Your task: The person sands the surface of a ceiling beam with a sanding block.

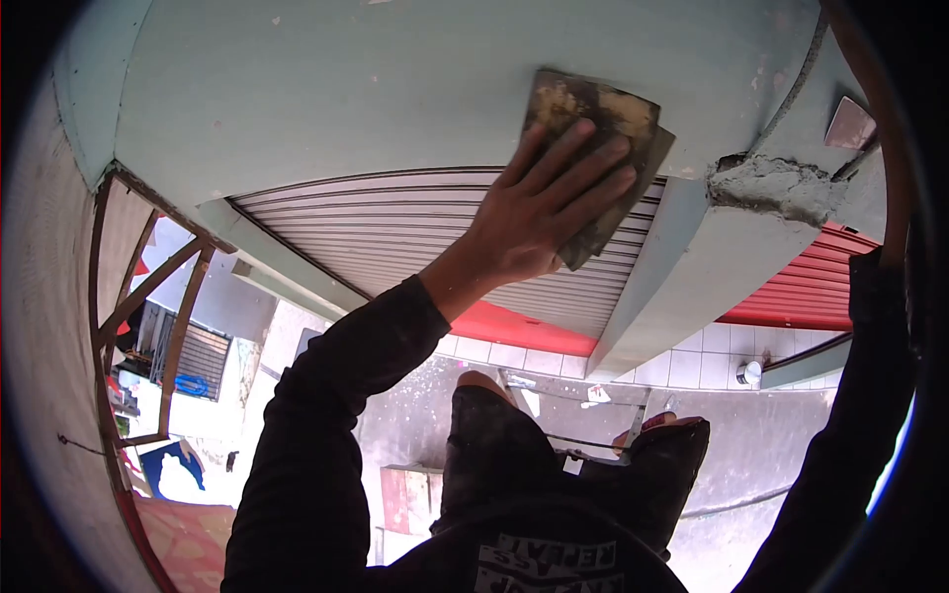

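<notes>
My left hand [554, 203] lies flat on a worn, folded sheet of sandpaper [638, 111], its fingers spread over the sheet. The sandpaper is dark with tan patches and rests against the pale green wall [395, 89], above a slatted roller shutter [425, 222]. Part of the sheet sticks out past the hand on the right and below, and the thumb is mostly hidden. My right arm [870, 376] reaches upward along the right edge. Its hand is outside the picture.
Rough, broken plaster [771, 188] caps the pillar on the right, near a small reddish-brown rectangular piece [850, 124]. A red shutter [806, 282] is beyond the pillar. Far below are white tiles [687, 368] and grey ground [756, 435]. A wooden frame [183, 341] stands left.
</notes>
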`<state>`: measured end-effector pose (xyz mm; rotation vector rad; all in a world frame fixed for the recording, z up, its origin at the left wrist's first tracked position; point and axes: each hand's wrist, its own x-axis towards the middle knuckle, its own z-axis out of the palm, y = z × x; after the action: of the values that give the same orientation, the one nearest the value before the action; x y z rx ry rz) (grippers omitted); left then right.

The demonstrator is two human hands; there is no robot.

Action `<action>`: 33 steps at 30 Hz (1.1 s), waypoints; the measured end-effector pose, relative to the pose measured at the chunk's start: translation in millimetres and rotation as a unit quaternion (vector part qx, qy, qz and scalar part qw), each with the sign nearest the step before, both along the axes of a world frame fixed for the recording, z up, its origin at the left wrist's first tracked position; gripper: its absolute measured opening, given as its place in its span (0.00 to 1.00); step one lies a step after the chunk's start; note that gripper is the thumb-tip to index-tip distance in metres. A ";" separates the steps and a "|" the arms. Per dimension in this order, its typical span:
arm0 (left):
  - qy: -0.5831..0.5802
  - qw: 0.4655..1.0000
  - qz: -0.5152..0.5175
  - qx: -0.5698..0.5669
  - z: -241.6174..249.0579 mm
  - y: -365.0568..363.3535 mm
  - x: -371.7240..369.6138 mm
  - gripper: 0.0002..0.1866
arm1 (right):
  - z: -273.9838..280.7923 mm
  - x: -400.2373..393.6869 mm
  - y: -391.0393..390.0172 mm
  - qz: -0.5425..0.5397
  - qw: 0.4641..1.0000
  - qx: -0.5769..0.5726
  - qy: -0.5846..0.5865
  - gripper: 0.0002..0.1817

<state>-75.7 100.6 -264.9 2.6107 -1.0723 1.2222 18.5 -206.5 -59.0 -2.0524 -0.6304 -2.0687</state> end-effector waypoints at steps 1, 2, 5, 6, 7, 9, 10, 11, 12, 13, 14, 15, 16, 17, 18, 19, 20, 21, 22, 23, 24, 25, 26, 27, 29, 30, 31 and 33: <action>-0.028 0.999 0.018 -0.009 5.9 11.0 -11.2 0.34 | -5.6 -19.5 21.4 -0.034 0.999 -0.012 -0.018 0.24; -0.070 0.996 0.058 -0.019 12.4 25.7 -20.2 0.33 | -7.9 -23.1 23.7 -0.045 0.999 -0.017 -0.021 0.24; -0.199 0.976 0.091 -0.009 24.1 69.8 -15.3 0.28 | -5.7 -8.9 13.3 -0.055 0.998 -0.010 -0.037 0.24; -0.221 0.969 0.106 0.003 23.3 78.7 -9.7 0.28 | -3.7 4.4 6.8 -0.065 0.996 0.000 -0.062 0.24; -0.188 0.974 0.123 0.010 16.9 83.2 -2.8 0.29 | 1.5 24.1 5.4 -0.099 0.987 0.015 -0.125 0.24; -0.080 0.984 0.150 0.050 1.0 87.1 8.8 0.37 | -1.9 34.1 -1.1 -0.052 0.989 0.043 -0.128 0.25; -0.044 0.974 0.194 0.108 -14.4 87.0 18.2 0.43 | -6.1 -0.7 15.4 0.028 0.996 0.053 -0.068 0.25; -0.059 0.973 0.189 0.114 -25.2 82.5 27.6 0.37 | -7.6 -3.2 15.9 0.047 0.995 0.060 -0.057 0.25; -0.072 0.973 0.181 0.120 -32.0 77.1 35.2 0.31 | -9.1 -5.4 16.5 0.065 0.995 0.068 -0.046 0.25; -0.085 0.975 0.168 0.119 -33.9 72.0 40.7 0.31 | -5.0 13.8 13.3 0.019 0.994 0.072 -0.085 0.25; -0.099 0.976 0.155 0.115 -35.3 67.9 45.6 0.31 | -5.9 23.7 7.5 0.017 0.992 0.080 -0.095 0.26; -0.114 0.977 0.146 0.108 -36.6 66.3 48.4 0.31 | -5.1 25.4 7.4 0.014 0.990 0.088 -0.104 0.26; -0.138 0.972 0.136 0.132 -34.5 71.9 50.7 0.30 | -6.1 25.6 9.8 0.058 0.989 0.103 -0.084 0.27; -0.161 0.966 0.125 0.157 -28.8 84.5 51.6 0.30 | -7.4 22.2 10.3 0.084 0.989 0.098 -0.066 0.27; -0.183 0.959 0.115 0.182 -24.8 97.3 49.6 0.29 | -7.0 12.0 15.8 0.110 0.988 0.095 -0.047 0.28; -0.162 0.964 0.116 0.178 -24.4 108.1 45.0 0.27 | -9.2 -7.1 16.8 0.119 0.990 0.073 -0.035 0.28; -0.155 0.964 0.115 0.183 -21.9 111.1 42.7 0.27 | -8.9 -9.1 17.3 0.107 0.991 0.076 -0.035 0.29; -0.148 0.964 0.113 0.188 -20.2 112.6 41.5 0.27 | -8.5 -11.0 17.8 0.095 0.992 0.080 -0.035 0.29; -0.141 0.964 0.112 0.193 -19.7 112.5 39.7 0.27 | -8.2 4.5 20.0 0.063 0.991 0.109 -0.047 0.29; -0.128 0.967 0.117 0.189 -19.8 110.5 37.2 0.28 | -8.7 13.3 20.9 0.032 0.988 0.140 -0.059 0.29; -0.116 0.968 0.121 0.186 -19.2 107.3 35.6 0.29 | -9.1 13.5 20.4 0.038 0.988 0.142 -0.056 0.29; -0.105 0.969 0.126 0.185 -18.7 103.8 34.0 0.30 | -8.9 13.0 20.8 0.045 0.987 0.146 -0.053 0.29; -0.093 0.970 0.132 0.183 -17.4 98.4 32.1 0.31 | -8.5 12.6 21.2 0.052 0.986 0.149 -0.050 0.29; -0.073 0.977 0.126 0.154 -20.4 88.1 32.2 0.33 | -8.2 17.2 19.1 0.067 0.986 0.144 -0.058 0.29; -0.029 0.978 0.147 0.143 -20.2 64.5 31.7 0.37 | -6.3 33.9 11.2 0.099 0.984 0.128 -0.075 0.29; -0.009 0.977 0.157 0.142 -18.5 53.3 31.6 0.37 | -5.1 37.9 7.6 0.094 0.985 0.104 -0.098 0.29; -0.024 0.976 0.161 0.142 -17.7 48.2 34.0 0.36 | -4.0 40.8 2.8 0.086 0.986 0.080 -0.121 0.28; -0.097 0.974 0.131 0.158 -16.1 61.5 45.7 0.35 | -4.4 35.3 1.1 0.072 0.989 0.068 -0.115 0.28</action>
<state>-30.0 162.1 -281.0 3.0042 -1.0528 1.4983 53.8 -205.4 -63.4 -1.6610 -0.6315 -2.2134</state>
